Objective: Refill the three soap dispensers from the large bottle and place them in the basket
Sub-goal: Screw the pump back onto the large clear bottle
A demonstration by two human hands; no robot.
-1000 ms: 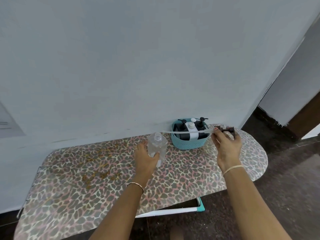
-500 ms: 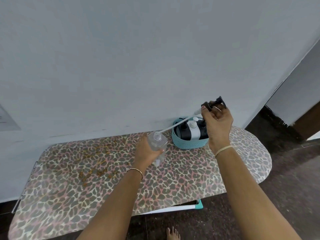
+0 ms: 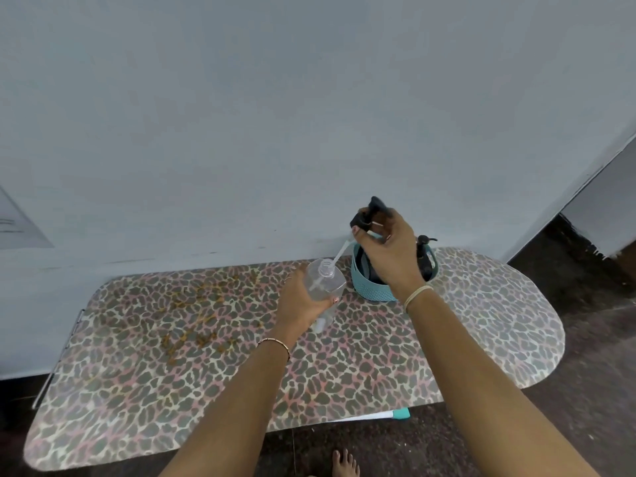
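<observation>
My left hand [image 3: 303, 301] grips a clear plastic bottle [image 3: 325, 282], tilted, its open neck pointing up toward the wall. My right hand [image 3: 385, 249] holds a black pump head [image 3: 368, 211] above and right of it. The pump's white tube [image 3: 339, 254] slants down and its tip enters the bottle's neck. Behind my right hand stands a teal basket [image 3: 373, 294] on the board. One black dispenser [image 3: 425, 256] shows at its right side; the rest of its contents are hidden by my hand.
A leopard-print ironing board [image 3: 344, 356] runs along a pale wall [image 3: 309, 115]. Brownish marks [image 3: 203, 318] stain its left half. Dark floor [image 3: 602, 339] lies right and below, with a bare foot [image 3: 346, 464] at the bottom edge.
My right hand has swung the pump from level to nearly upright and moved left. The tube tip has gone into the bottle's neck. The bottle has tilted in my left hand.
</observation>
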